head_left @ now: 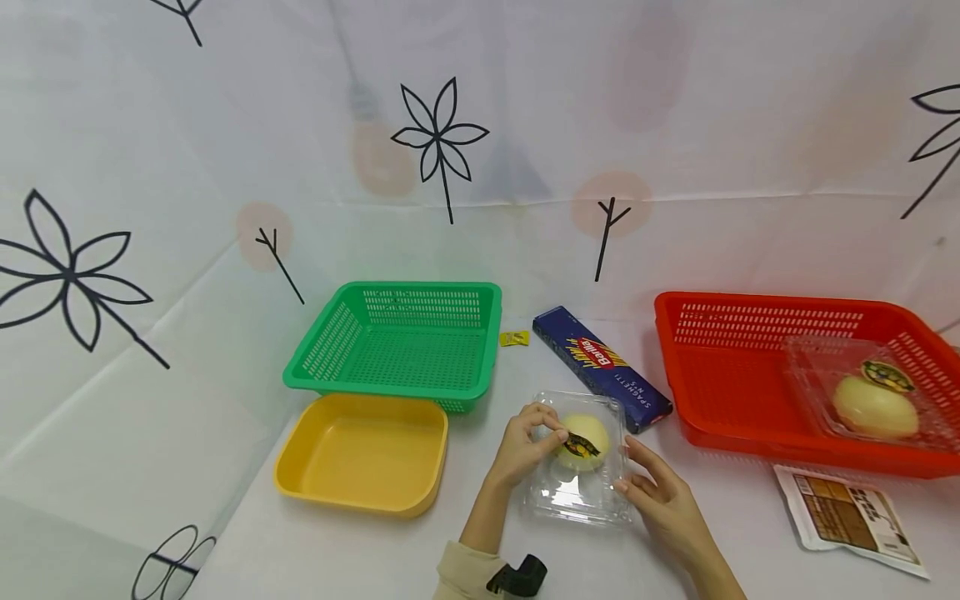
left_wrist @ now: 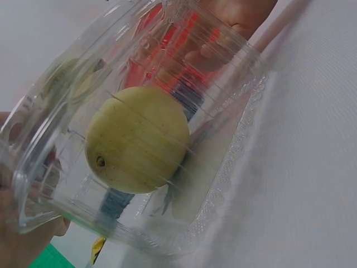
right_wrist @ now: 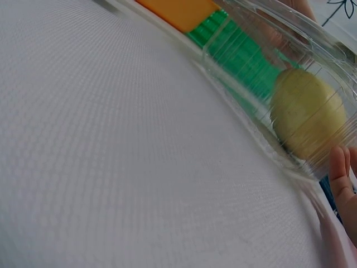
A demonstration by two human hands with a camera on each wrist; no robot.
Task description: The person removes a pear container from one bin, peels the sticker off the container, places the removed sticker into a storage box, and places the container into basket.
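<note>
A clear plastic clamshell container (head_left: 576,497) stands on the white table, with a pale yellow round fruit (left_wrist: 136,139) inside. Its lid is down and bears a dark label (head_left: 581,446) with yellow print. From the left side my left hand (head_left: 525,446) grips the container near its far left corner, the thumb touching the label's left end. My right hand (head_left: 663,496) holds the container's right side, thumb nearer me and fingers farther along the edge. In the right wrist view, fingertips (right_wrist: 337,167) of that hand touch the clear wall beside the fruit.
A green basket (head_left: 416,389) and a yellow tub (head_left: 360,500) stand at left. Behind the container lie a blue spaghetti box (head_left: 570,333) and a small yellow packet (head_left: 514,338). At right, a red basket (head_left: 720,375) holds another fruit container (head_left: 813,354); a brown-white pouch (head_left: 851,512) lies before it.
</note>
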